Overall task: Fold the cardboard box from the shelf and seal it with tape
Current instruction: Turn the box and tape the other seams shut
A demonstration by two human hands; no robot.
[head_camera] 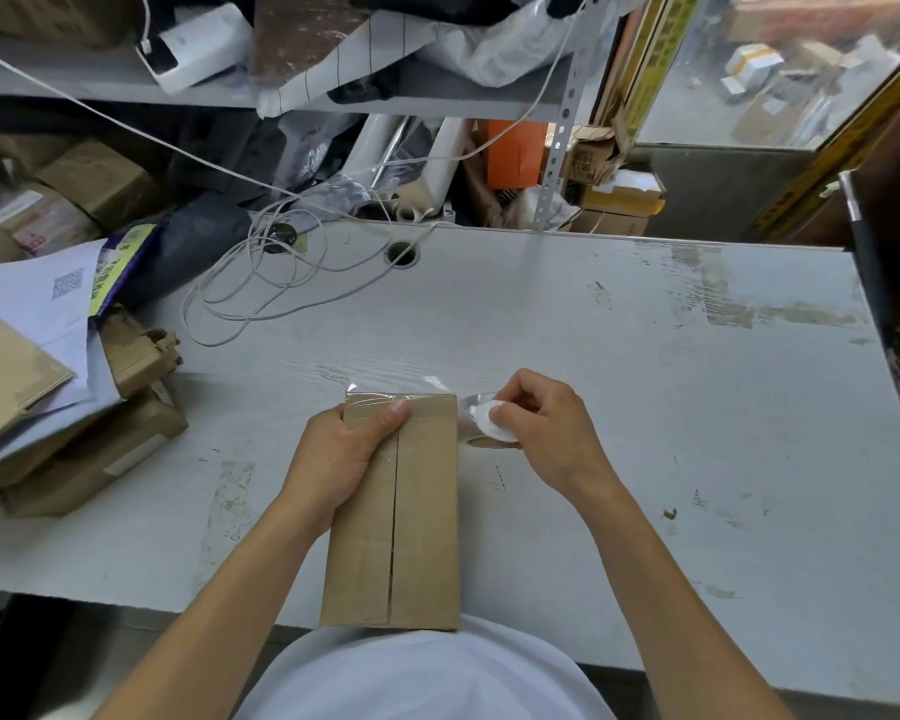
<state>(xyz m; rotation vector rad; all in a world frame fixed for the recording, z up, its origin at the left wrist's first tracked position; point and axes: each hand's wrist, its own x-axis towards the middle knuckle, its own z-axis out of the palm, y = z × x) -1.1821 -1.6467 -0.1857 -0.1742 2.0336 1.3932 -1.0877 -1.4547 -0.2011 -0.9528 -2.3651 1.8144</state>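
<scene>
Cluttered shelving behind the worktop (619, 356); my left hand (333, 459) grips the cardboard box (422, 511), right hand (541, 423) pinches the tape roll (489, 426) beside it. Sealing underway; the centre seam probably needs tape next.

The person wore a plain white top (427, 678), its rounded front showing low between the two forearms, smooth and free of print or markings. No sleeve reached the forearms: both were bare from the frame's lower edge up to the wrists. The left hand (333, 459) and the right hand (546, 423) were bare too, with no glove, ring, watch or band. The fingernails were short and unpainted.
</scene>
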